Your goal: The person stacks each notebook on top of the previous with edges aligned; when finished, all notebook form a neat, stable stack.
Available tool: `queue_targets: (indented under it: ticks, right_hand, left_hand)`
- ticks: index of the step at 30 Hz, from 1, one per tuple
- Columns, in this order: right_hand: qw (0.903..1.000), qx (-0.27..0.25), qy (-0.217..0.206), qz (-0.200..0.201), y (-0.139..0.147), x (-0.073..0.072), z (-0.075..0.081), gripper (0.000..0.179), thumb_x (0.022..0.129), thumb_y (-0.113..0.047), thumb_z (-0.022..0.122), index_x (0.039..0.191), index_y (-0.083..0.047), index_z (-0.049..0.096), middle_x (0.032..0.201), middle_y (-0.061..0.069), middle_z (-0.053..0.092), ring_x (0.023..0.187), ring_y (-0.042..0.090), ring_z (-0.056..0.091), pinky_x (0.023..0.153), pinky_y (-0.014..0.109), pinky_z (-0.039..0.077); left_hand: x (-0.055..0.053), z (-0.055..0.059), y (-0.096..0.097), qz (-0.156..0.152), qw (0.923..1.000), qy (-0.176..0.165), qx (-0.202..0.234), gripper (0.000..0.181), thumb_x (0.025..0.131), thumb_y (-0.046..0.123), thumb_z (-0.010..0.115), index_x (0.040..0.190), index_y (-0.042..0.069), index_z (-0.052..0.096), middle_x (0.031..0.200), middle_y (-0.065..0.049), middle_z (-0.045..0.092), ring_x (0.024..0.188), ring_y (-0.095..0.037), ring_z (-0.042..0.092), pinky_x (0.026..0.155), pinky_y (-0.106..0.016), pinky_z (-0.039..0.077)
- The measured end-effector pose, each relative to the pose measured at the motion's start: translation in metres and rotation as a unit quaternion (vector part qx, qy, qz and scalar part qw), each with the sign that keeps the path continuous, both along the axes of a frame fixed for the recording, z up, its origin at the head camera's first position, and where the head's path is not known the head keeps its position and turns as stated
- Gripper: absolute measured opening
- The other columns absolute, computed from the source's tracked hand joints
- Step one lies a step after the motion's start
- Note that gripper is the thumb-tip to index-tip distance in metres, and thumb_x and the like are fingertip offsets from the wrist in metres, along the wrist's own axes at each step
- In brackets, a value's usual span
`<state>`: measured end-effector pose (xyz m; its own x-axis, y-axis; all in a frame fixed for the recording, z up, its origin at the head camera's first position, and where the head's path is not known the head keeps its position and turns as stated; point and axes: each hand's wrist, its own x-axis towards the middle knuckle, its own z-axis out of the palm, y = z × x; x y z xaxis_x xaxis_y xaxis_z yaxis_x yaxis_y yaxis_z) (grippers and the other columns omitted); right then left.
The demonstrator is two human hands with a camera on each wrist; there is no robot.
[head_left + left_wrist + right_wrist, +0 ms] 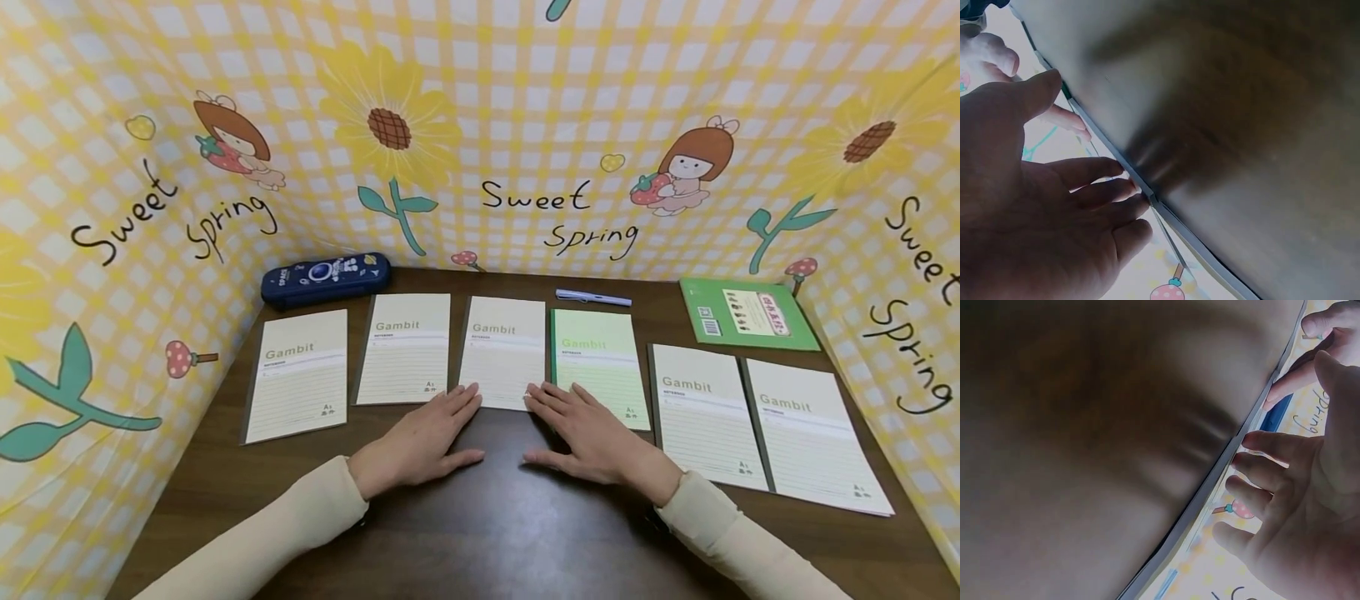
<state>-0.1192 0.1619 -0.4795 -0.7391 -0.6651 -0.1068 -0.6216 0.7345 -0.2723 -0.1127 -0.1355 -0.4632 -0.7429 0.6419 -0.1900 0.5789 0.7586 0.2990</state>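
Note:
My left hand (423,437) is flat with its fingers extended. Its fingertips reach the lower edges of two white "Gambit" notebooks, one left of centre (405,346) and one in the middle (504,350). My right hand (592,437) has straight, slightly spread fingers. They lie over the lower right corner of the middle notebook and the lower edge of a green notebook (600,358). Both thumbs point inward over the table. In the left wrist view, my left hand (1066,206) has its fingertips by the notebook edge; in the right wrist view, my right hand (1291,494) does likewise. Neither hand grips anything.
Another white notebook (300,375) lies at the left, two more (705,417) at the right. A navy pencil case (326,279) stands back left, a blue pen (592,297) behind, a green book (750,315) back right. Patterned cloth walls (525,108) surround the brown table (487,533).

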Motion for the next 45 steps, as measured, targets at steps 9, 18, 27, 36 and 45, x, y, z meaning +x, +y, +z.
queue_targets:
  ticks: [9,18,27,36,45]
  right_hand:
    - [0.9998,-0.011,0.002,0.016,0.001,0.019,-0.002,0.089,0.099,-0.078,0.039,0.164,-0.018,0.035,0.172,0.003,0.032,0.161,0.027,0.028,0.130,0.060,0.022]
    - [0.9995,-0.018,-0.016,0.018,0.002,0.035,0.002,0.087,0.099,-0.078,0.039,0.164,-0.020,0.036,0.173,0.001,0.031,0.162,0.025,0.027,0.130,0.059,0.022]
    - [0.9985,-0.044,-0.030,0.006,0.002,0.036,0.004,0.079,0.102,-0.072,0.043,0.161,-0.020,0.041,0.172,0.001,0.033,0.161,0.027,0.028,0.130,0.059,0.023]
    - [0.9797,-0.182,0.011,-0.082,0.001,0.037,0.007,0.056,0.100,-0.041,0.071,0.146,-0.011,0.060,0.150,0.008,0.060,0.136,0.025,0.061,0.109,0.047,0.054]
    - [0.8921,-0.350,-0.167,-0.231,0.004,0.040,0.012,0.034,0.099,-0.016,0.072,0.130,-0.002,0.067,0.121,0.017,0.075,0.100,0.022,0.076,0.085,0.027,0.062]
  left_hand:
    - [0.020,0.003,-0.005,-0.002,0.9998,-0.018,-0.001,0.079,0.104,0.051,0.059,0.161,0.003,0.036,0.171,-0.016,0.029,0.158,-0.035,0.032,0.126,-0.060,0.032]
    - [0.035,0.008,-0.006,-0.003,0.9998,-0.021,-0.003,0.076,0.104,0.051,0.060,0.160,0.003,0.039,0.170,-0.015,0.033,0.157,-0.034,0.035,0.123,-0.062,0.036]
    - [0.035,0.005,-0.007,0.002,0.9997,-0.006,0.023,0.070,0.104,0.050,0.060,0.157,0.008,0.046,0.167,-0.015,0.039,0.153,-0.034,0.042,0.120,-0.058,0.041]
    - [0.033,0.006,-0.005,0.064,0.9922,0.049,0.095,0.062,0.101,0.045,0.067,0.151,0.011,0.055,0.151,-0.016,0.058,0.136,-0.034,0.059,0.111,-0.052,0.051]
    - [0.025,0.005,-0.011,0.245,0.9425,0.001,0.227,0.055,0.099,0.040,0.071,0.141,0.006,0.062,0.126,-0.014,0.070,0.112,-0.028,0.071,0.096,-0.047,0.060]
